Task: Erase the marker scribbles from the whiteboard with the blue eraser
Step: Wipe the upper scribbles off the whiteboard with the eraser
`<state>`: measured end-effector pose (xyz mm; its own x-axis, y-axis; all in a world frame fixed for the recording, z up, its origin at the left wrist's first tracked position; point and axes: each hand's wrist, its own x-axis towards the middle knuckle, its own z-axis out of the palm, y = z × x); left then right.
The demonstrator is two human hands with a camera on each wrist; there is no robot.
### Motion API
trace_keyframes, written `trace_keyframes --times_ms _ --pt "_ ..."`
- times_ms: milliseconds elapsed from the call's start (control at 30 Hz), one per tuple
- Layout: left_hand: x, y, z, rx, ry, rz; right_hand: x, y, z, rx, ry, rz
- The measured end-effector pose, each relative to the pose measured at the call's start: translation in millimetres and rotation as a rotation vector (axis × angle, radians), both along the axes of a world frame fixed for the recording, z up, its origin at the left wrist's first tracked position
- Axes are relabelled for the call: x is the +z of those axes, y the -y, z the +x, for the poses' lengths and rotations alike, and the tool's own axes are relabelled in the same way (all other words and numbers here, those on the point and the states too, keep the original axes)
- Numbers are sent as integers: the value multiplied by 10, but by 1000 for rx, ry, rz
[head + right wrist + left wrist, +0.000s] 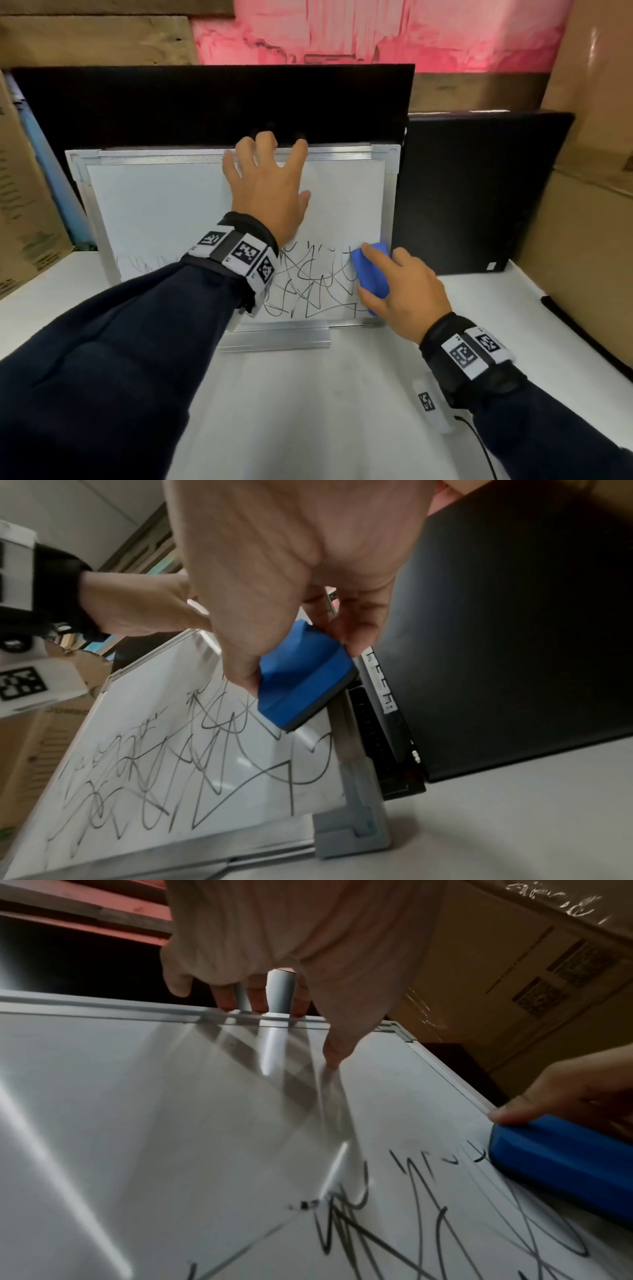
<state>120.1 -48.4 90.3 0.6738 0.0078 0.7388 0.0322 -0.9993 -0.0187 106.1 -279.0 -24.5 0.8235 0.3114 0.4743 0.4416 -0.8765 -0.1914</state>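
At board's 4 o'clock: blue foam eraser [371,274], pinched by right hand [404,294], against black marker scribbles [308,284].
Top edge, 12 o'clock: left hand [267,192] spread, fingers hooked over aluminium-framed whiteboard [164,205].

left forearm [144,308] covers the scribbles' [308,284] left part. left fingertips [270,137] hidden behind the whiteboard [164,205] top edge. right hand [400,291] hides most of the eraser [371,274].

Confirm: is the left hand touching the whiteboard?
Touching. The left wrist view shows the left hand with fingers hooked over the whiteboard top frame, thumb tip on the surface.
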Motion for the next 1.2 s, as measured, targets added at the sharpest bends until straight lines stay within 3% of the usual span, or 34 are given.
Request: trace_keyframes --times_ms 267,400,533,700,867,1033,1200 --pt "101 73 66 -16 -43 31 59 39 99 18 17 -3" --pt "140 100 97 5 -65 16 131 18 18 72 -79 -165" --pt "134 96 99 9 -58 12 332 132 65 -40 9 -73" --pt "146 102 104 20 -64 8 231 53 -45 31 -150 -223" --pt "139 91 105 20 -62 3 318 12 7 -16 -74 -28" --pt "149 86 103 14 -67 24 156 -79 -55 11 -149 -89" --pt "152 32 89 -7 -47 54 289 -152 -2 -12 -38 23"
